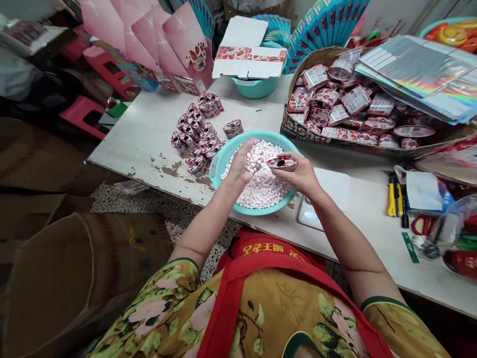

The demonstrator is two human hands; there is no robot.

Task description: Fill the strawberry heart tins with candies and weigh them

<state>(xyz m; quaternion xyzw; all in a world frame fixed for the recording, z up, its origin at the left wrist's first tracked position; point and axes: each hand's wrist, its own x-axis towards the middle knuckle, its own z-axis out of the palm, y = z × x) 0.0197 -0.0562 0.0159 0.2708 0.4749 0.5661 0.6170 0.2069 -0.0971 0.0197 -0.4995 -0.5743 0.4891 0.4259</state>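
At the centre of the frame we see the person's two bare hands raised just above a round turquoise plastic basin (218, 166) heaped with small pale pink and white candy tablets (263, 189). The left hand (244, 163) is cupped, its fingers curled narrowly around a small scoop of the tablets. The right hand (298, 174) holds a small red-and-white strawberry-printed tin (281, 162), pinched between thumb and fingers and tipped on its side, its dark opening turned towards the left hand. The two hands nearly touch over the basin.

We judge the step in hand to be filling: tablets pass from the cupped palm into the tin's mouth. The next move calls for a steady tilt of the palm against the opening, so that strays fall back into the basin.

The tin looks glossy, shallow and rounded, with a narrow dark mouth; whether it holds tablets we cannot tell.

Left of the basin, a cluster of similar printed tins (196, 136) lies on the worn white table (145, 134). In the upper right, a brown cardboard box (298, 124) is piled with printed lids and wrappers. At the right edge lie yellow-handled cutters (391, 199). A white digital scale (328, 199) sits just right of the basin.
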